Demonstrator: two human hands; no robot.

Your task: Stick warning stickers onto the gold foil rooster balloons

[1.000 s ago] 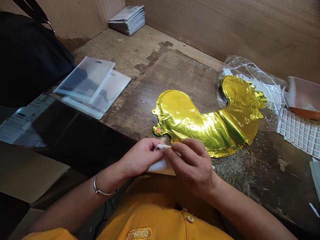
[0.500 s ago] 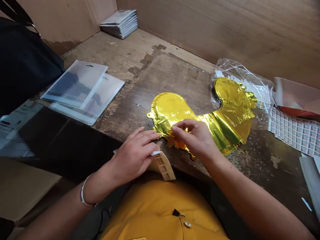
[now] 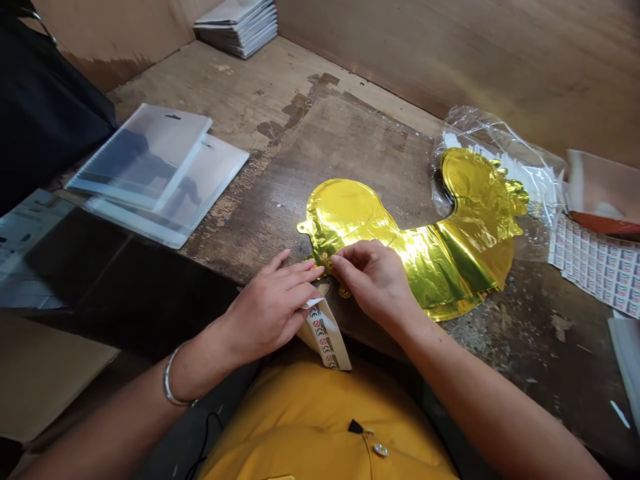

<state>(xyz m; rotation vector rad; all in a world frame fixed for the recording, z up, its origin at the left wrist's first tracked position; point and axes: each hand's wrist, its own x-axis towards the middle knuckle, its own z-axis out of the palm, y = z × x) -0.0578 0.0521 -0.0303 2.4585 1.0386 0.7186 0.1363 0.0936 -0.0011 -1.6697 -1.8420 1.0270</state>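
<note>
A flat gold foil balloon [image 3: 415, 240] lies curved across the worn wooden table [image 3: 330, 140]. My right hand [image 3: 373, 280] pinches at the balloon's near left edge, thumb and fingers pressed together on the foil. My left hand [image 3: 273, 310] rests beside it, fingertips touching the same edge, and grips a strip of small stickers [image 3: 325, 337] that hangs down under its palm.
Clear plastic bags with hang holes [image 3: 155, 167] lie at the left. A stack of packets [image 3: 240, 23] sits at the far corner. A crumpled clear bag [image 3: 500, 150] and a sheet of small labels [image 3: 595, 263] are at the right. Wooden walls enclose the table.
Both hands moved from in front of my chest, where they worked the sticker strip, forward onto the balloon's near edge. The right hand's pinch now sits on the foil.
</note>
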